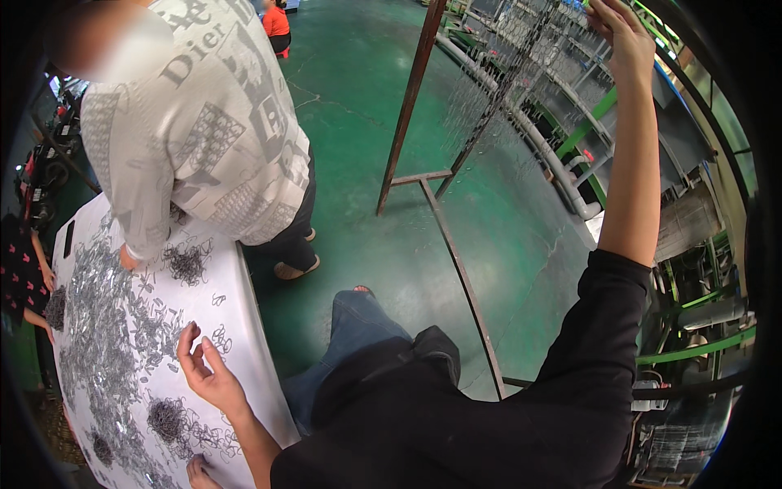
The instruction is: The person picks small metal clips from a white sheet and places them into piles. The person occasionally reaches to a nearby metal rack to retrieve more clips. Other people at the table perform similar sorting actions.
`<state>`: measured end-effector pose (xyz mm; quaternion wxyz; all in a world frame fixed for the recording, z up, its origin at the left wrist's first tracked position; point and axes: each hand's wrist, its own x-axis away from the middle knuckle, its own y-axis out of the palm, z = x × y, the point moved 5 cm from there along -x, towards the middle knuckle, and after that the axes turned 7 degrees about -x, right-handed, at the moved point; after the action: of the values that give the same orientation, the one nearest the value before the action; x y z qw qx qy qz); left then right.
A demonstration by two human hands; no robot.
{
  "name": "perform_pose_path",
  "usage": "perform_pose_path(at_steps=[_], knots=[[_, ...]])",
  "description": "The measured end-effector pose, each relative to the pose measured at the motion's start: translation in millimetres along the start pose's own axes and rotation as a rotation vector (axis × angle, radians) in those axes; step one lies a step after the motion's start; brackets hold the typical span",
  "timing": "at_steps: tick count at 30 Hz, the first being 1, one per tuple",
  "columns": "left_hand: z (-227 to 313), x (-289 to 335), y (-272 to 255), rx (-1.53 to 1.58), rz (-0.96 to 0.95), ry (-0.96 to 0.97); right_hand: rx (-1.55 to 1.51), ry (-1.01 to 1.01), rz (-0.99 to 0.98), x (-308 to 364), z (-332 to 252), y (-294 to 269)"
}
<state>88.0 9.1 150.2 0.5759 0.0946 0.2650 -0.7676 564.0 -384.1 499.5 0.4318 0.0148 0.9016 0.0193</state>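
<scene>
My left hand [210, 373] hovers over the near right side of a white-topped table [252, 350], palm turned up. Its fingers are loosely bent and apart, and I see nothing in them. Loose wire hooks [218, 338] lie beside it, and a dark pile of wire hooks [167, 418] sits nearer me. Small grey metal pieces [106, 318] cover much of the tabletop. Raised at the upper right, my right hand [627, 41] has its fingers bent together at a hanging rack of wire strands [521, 73]. The picture's edge partly cuts off the fingers, and what they grip is unclear.
A brown metal frame [463, 281] stands on the green floor to my right. A person in a grey patterned sweater [220, 122] leans over the table ahead. Another person's arm [39, 261] reaches in at left. Pipes and machinery [562, 179] line the right side.
</scene>
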Motion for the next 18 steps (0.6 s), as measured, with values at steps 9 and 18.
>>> perform_pose_path(at_steps=[9, 18], knots=[[-28.9, -11.3, 4.9, -0.241, 0.024, -0.020, 0.120, -0.023, 0.084, -71.7, 81.8, -96.3], [-58.7, -33.0, 11.8, -0.391, 0.029, -0.027, 0.138, -0.106, 0.337, -129.8, 88.6, -159.2]])
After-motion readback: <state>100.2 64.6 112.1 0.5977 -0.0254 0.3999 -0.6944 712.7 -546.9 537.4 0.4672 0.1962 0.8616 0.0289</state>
